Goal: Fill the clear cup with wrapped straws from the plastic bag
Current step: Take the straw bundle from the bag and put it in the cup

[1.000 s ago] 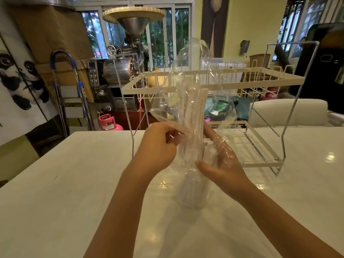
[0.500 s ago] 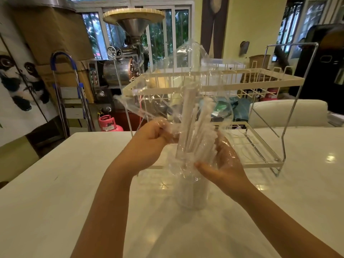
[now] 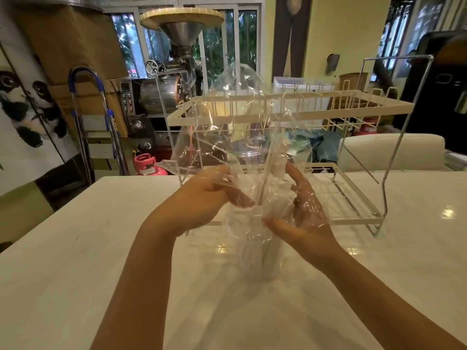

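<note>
A clear cup point(image 3: 260, 258) stands upright on the white table point(image 3: 75, 274) in front of me. A bundle of wrapped straws point(image 3: 274, 173) rises out of it, still partly inside a crumpled clear plastic bag point(image 3: 227, 122) that billows up above the cup. My left hand point(image 3: 202, 200) grips the bag's left side just above the cup's rim. My right hand point(image 3: 303, 210) cups the straws and the bag from the right, with film lying over its fingers. The cup's rim is hidden by plastic.
A two-tier wire dish rack point(image 3: 353, 107) stands right behind the cup. Beyond the table are a metal roasting machine point(image 3: 174, 79), a pink gas canister point(image 3: 147, 164), a step ladder point(image 3: 98, 122) and a white chair point(image 3: 391, 152).
The bag has spread wider and risen around the straws. The straws have sunk lower toward the cup. My left hand has shifted a little right and down, still pinching the plastic.
</note>
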